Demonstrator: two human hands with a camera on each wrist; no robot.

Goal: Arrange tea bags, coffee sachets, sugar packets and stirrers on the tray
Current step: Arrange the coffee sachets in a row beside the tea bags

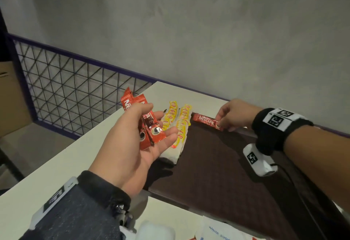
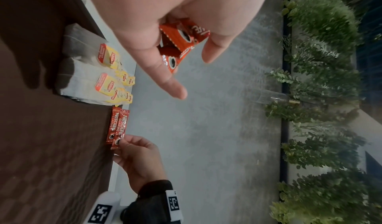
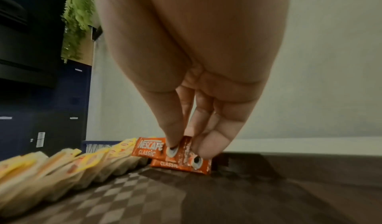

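A dark brown checkered tray (image 1: 217, 167) lies on the white table. Two rows of tea bags with yellow tags (image 1: 181, 126) fill its far left corner. Beside them, along the far edge, lie two red Nescafé coffee sachets (image 2: 116, 128), one overlapping the other. My right hand (image 1: 222, 126) pinches the near end of the upper sachet (image 3: 153, 149) between thumb and forefinger, low over the tray. My left hand (image 1: 159, 122) hovers palm up over the tea bags and holds several more red sachets (image 1: 149, 126) under its thumb.
White sugar packets (image 1: 219, 232) lie on the table (image 1: 56, 164) at the near edge, in front of the tray. A purple-framed wire mesh rail (image 1: 75, 92) runs behind the table's left end, with a cardboard box (image 1: 11, 97) beyond it. A grey wall backs the table.
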